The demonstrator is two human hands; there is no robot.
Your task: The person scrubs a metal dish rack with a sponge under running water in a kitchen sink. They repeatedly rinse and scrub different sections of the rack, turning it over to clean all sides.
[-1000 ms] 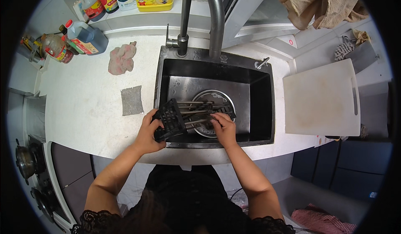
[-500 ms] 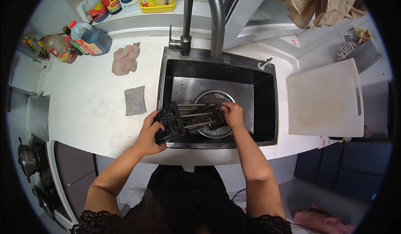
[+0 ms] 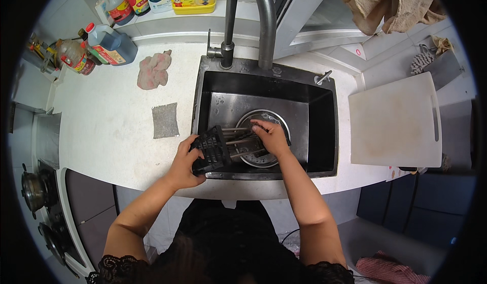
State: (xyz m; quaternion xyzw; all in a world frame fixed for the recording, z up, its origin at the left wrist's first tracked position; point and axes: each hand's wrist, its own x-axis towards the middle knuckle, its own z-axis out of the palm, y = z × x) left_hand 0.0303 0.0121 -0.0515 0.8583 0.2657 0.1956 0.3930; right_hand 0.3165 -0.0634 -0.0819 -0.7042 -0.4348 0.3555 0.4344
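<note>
Over the near left part of the dark sink point(image 3: 324, 132) lies a rack, tilted on its side, with a black slotted plastic end point(image 3: 212, 149) and several metal rods. My left hand point(image 3: 185, 165) is closed round that slotted end, at the sink's front left edge. My right hand point(image 3: 271, 138) reaches across the rods near the rack's other end, fingers bent in a pinch; whatever is between them is hidden. Beneath the rack, a round metal basin point(image 3: 284, 119) with wet, bubbly contents rests on the sink bottom.
A tall faucet point(image 3: 266, 30) arches over the sink's back edge. Left on the counter lie a grey scouring cloth point(image 3: 166, 120) and a crumpled rag point(image 3: 154, 70), with bottles point(image 3: 111, 44) behind. A white cutting board point(image 3: 393, 121) lies to the right.
My right hand has moved left from the rack's far end onto its rods. The rack and my left hand have shifted slightly right.
</note>
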